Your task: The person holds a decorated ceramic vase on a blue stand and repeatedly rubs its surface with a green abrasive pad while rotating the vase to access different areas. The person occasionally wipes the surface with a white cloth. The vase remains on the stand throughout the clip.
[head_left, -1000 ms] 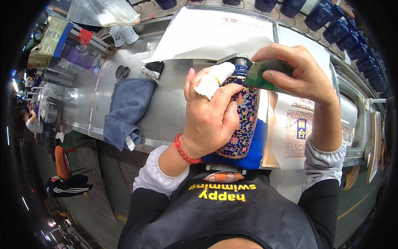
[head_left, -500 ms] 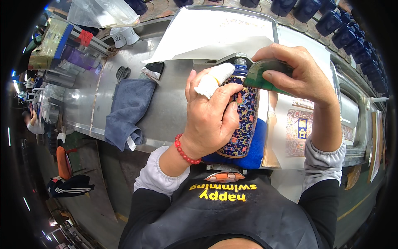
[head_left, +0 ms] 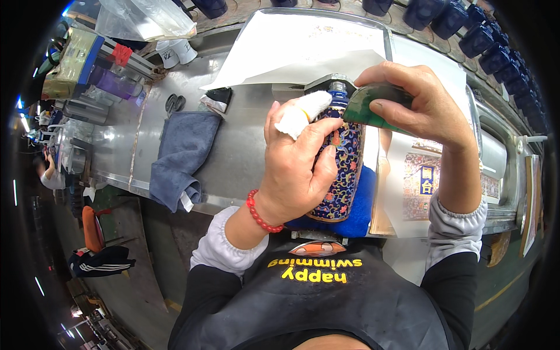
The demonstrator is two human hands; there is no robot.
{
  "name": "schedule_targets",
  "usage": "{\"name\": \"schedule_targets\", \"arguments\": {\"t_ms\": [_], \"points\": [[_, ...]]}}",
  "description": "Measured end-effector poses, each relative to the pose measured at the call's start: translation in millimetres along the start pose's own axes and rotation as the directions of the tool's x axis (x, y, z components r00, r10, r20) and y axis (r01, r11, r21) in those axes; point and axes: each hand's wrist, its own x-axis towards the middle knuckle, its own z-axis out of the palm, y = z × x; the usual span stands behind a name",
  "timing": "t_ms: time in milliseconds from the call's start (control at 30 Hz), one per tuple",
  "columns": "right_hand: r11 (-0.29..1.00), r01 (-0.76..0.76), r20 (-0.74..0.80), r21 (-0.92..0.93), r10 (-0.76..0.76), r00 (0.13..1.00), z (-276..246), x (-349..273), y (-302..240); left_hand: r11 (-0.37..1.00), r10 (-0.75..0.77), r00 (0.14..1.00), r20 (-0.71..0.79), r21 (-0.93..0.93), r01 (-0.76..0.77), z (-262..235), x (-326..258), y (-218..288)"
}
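A dark blue bottle (head_left: 344, 175), covered in a colourful floral pattern, lies with its neck pointing away from me. My left hand (head_left: 300, 163) rests over its left side, index finger and thumb pressed to the patterned surface. White cloth or tissue (head_left: 312, 109) is wrapped round one finger of that hand, beside the bottle's shoulder. Between the thumb and fingers of my right hand (head_left: 423, 105) is a dark green scraper (head_left: 379, 105), a flat curved piece. Its tip reaches the bottle's upper right side near my left index finger. The bottle's neck meets a dark metal holder (head_left: 335, 79).
Blue cloth (head_left: 359, 204) lies under the bottle. Patterned sheets (head_left: 421, 186) are to its right, white paper (head_left: 303, 46) beyond. A grey towel (head_left: 185, 151) and black scissors (head_left: 174, 103) sit left on the metal bench. Several dark blue vessels (head_left: 450, 23) line the far edge.
The row of dark blue vessels at the far edge has shifted to the right. My hands, the scraper and the bottle stay almost where they were.
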Motion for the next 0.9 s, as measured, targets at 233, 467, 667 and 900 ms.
{"name": "schedule_targets", "arguments": {"t_ms": [233, 467, 667, 900], "points": [[1.000, -0.004, -0.001, -0.009, 0.004, 1.000, 0.3, -0.8, 0.6, 0.998, -0.055, 0.998, 0.028, -0.013, 0.055, 1.0, -3.1, 2.7], [0.991, -0.101, 0.025, 0.088, 0.099, 0.995, -2.9, -3.8, -5.2, 0.983, -0.111, 0.994, -0.017, -0.146, 0.107, 2.9, -3.6, -1.2], [0.989, 0.148, -0.056, -0.012, -0.149, 0.987, 4.0, 3.0, 4.6, 0.980, -0.111, 0.993, -0.027, -0.170, 0.105, 5.5, -5.0, -2.1], [0.991, 0.101, 0.041, -0.093, -0.098, 0.994, -4.4, 1.4, 3.8, 0.986, -0.101, 0.994, -0.037, -0.135, 0.095, 3.2, -4.5, -3.3]]}}
